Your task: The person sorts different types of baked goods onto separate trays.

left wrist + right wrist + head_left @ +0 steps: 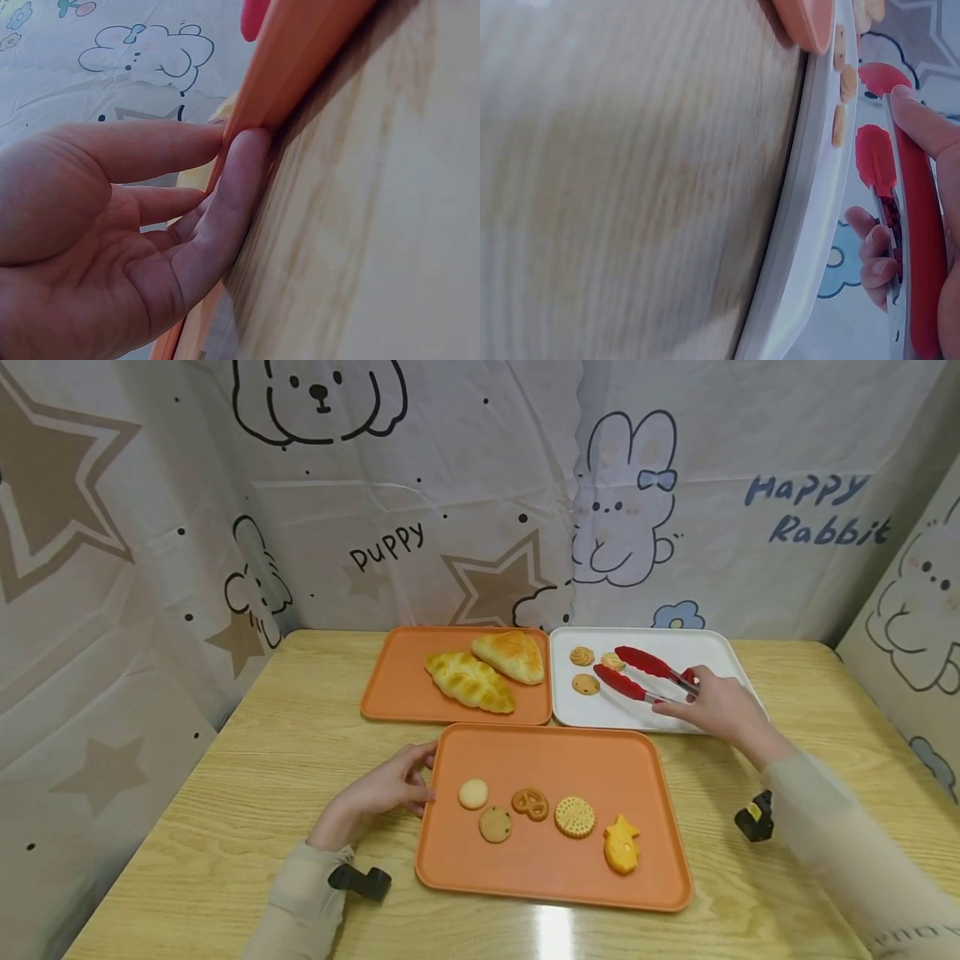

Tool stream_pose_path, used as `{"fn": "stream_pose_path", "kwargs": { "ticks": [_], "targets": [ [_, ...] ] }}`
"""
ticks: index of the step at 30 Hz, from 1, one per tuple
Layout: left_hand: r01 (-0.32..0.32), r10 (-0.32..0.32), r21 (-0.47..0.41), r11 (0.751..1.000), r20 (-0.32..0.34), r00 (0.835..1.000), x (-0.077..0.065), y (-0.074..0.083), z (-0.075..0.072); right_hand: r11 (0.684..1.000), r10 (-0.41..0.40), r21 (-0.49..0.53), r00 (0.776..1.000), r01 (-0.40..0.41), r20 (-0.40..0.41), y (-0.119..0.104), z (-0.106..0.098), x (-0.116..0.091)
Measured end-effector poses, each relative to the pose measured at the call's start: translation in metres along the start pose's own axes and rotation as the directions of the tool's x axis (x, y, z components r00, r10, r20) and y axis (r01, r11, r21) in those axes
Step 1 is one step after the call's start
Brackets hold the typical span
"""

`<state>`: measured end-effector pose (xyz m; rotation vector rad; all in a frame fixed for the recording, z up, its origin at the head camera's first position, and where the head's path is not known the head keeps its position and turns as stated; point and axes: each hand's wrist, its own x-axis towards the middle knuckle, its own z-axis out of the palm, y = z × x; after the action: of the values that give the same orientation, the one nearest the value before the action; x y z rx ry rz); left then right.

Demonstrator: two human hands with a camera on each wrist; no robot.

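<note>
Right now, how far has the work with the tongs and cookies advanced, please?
Apparently done: five biscuits lie on the front orange tray, which the left-hand grip holds at its edge. In hand: the red tongs in the right-hand grip, over the white tray, tips apart. Probably left: the three cookies on that white tray, if they are to join the others.

Red tongs, arms spread, tips left of right hand; orange tray, flat, extends right from left hand.
</note>
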<state>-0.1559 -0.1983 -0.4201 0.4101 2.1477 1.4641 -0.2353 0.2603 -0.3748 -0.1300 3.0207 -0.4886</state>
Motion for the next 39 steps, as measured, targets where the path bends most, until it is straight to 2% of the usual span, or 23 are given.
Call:
{"fn": "stream_pose_path", "kwargs": {
  "ticks": [5, 11, 24, 32, 39],
  "targets": [
    [0.0, 0.0, -0.001, 1.0, -0.004, 1.0, 0.0, 0.0, 0.0, 0.999, -0.051, 0.005, 0.999, 0.051, -0.003, -0.003, -0.001, -0.015],
    [-0.005, 0.005, 0.009, 1.0, -0.006, 1.0, 0.0, -0.001, 0.0, 0.997, -0.072, -0.007, 0.997, 0.072, -0.002, -0.004, -0.001, -0.032],
    [0.002, -0.002, -0.005, 1.0, 0.002, 1.0, 0.0, 0.001, 0.0, 0.992, -0.13, 0.013, 0.99, 0.129, 0.062, -0.016, -0.004, -0.07],
    [-0.001, 0.001, 0.004, 1.0, -0.001, 1.0, 0.0, 0.0, -0.001, 0.981, -0.192, 0.004, 0.98, 0.192, 0.057, -0.02, -0.004, -0.087],
    [0.005, -0.005, 0.001, 1.0, -0.009, 1.0, 0.001, -0.001, 0.0, 0.978, -0.205, -0.021, 0.976, 0.207, 0.072, -0.023, -0.004, -0.099]
  ]
}}
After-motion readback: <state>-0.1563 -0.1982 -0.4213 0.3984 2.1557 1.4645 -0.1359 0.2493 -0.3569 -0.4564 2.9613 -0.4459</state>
